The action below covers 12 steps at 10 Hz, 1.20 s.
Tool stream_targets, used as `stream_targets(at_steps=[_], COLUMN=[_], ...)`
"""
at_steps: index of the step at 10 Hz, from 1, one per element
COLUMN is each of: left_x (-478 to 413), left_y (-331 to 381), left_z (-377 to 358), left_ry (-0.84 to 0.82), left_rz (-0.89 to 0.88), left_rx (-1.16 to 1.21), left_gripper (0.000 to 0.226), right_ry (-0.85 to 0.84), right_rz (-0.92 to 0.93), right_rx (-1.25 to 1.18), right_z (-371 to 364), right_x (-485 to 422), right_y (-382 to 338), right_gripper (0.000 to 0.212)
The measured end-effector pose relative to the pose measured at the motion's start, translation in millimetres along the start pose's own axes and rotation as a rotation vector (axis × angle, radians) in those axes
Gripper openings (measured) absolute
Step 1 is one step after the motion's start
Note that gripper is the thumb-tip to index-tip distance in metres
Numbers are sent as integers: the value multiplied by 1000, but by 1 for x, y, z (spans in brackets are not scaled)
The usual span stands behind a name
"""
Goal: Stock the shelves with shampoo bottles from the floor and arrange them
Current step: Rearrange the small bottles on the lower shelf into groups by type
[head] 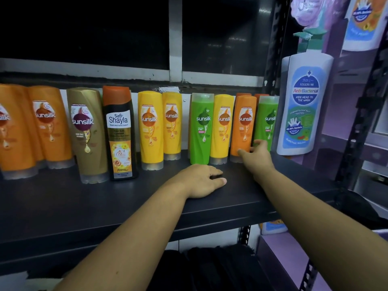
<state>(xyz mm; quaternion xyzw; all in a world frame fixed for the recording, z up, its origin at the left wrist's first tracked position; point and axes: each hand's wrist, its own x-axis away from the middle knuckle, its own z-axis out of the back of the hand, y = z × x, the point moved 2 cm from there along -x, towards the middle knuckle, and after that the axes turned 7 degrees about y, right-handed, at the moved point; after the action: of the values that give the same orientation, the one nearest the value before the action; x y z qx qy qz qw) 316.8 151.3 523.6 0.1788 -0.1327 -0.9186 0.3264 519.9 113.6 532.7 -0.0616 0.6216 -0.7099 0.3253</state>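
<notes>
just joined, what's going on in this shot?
A person is arranging stock on a dark shelf. The right hand reaches to the right end of the row. Its thumb is at the base of an orange Sunsilk bottle and its fingers are against the green bottle beside it. The left hand rests on the shelf board and holds nothing. No bottle is lifted.

Single wide-angle view from the person's head, facing forward and slightly downward onto the dark shelf [84,206]. Close in, with both forearms [134,232] entering from the bottom edge and the row of shampoo bottles [150,129] straight ahead within reach. Bowed at the frame's edges by the lens.
</notes>
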Motion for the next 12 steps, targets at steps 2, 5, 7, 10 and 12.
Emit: stream_targets(at_steps=[2,5,7,10,12], left_x=[1,2,1,1,-2], left_y=[3,3,2,2,1], left_z=[1,1,1,1,0], left_ry=[0,12,20,23,5], left_rz=[-3,0,-5,2,11], left_rx=[-10,-13,-15,-6,-39], left_gripper=[54,54,53,53,56], right_ry=[-14,6,0,-60,-82], right_rz=[57,140,147,142,145], right_rx=[75,90,93,55,33], right_z=[-4,-3,-3,-5,-5], right_x=[-2,-4,-8,-6,-7], right_y=[0,0,1,1,3], right_gripper=[74,66,69,74,61])
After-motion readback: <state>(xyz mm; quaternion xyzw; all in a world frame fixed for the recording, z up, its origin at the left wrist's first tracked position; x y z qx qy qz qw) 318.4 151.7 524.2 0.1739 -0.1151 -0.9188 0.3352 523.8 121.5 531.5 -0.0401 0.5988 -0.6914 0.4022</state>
